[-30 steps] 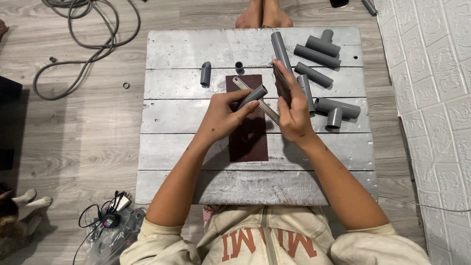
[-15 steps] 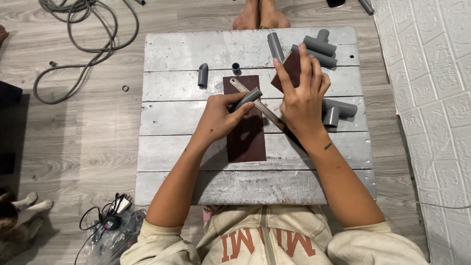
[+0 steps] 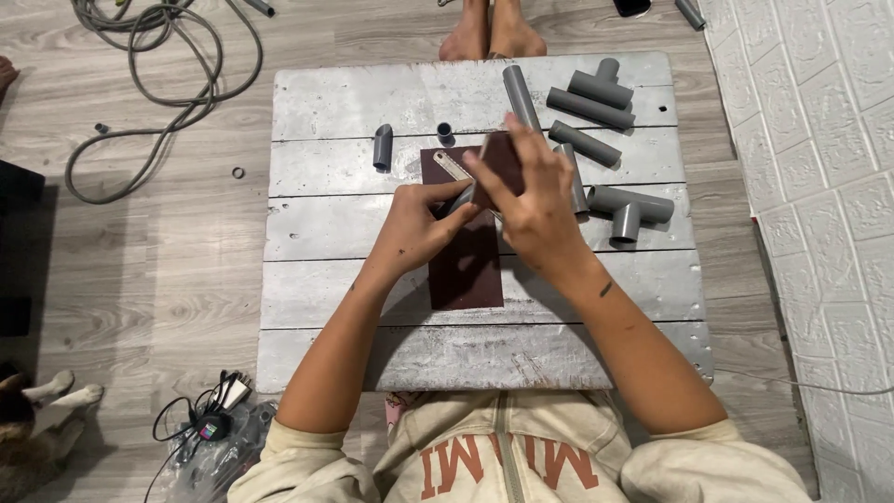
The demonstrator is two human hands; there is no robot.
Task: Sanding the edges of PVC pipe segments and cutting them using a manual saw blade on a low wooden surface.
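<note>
My left hand (image 3: 414, 228) grips a short grey pipe piece (image 3: 461, 199) over a dark brown sandpaper sheet (image 3: 466, 270) that lies on the grey plank table (image 3: 326, 102). My right hand (image 3: 538, 212) holds a small dark brown sandpaper piece (image 3: 504, 155) right against the pipe's far end. A thin tan strip (image 3: 453, 166) lies slanted under both hands. Whether the sandpaper wraps the pipe is hidden by my fingers.
Grey pipe parts lie on the table: an elbow (image 3: 382, 147), a small coupling (image 3: 445, 132), a long pipe (image 3: 520, 93), two tee fittings (image 3: 596, 88) (image 3: 629, 207). Another person's bare feet (image 3: 489, 28) rest beyond the table. A hose (image 3: 158, 56) and cables (image 3: 209, 424) lie on the floor at left.
My right hand lifted the small sandpaper piece from beside the pipes on the right and brought it left onto the short pipe. My left hand stayed nearly in place.
</note>
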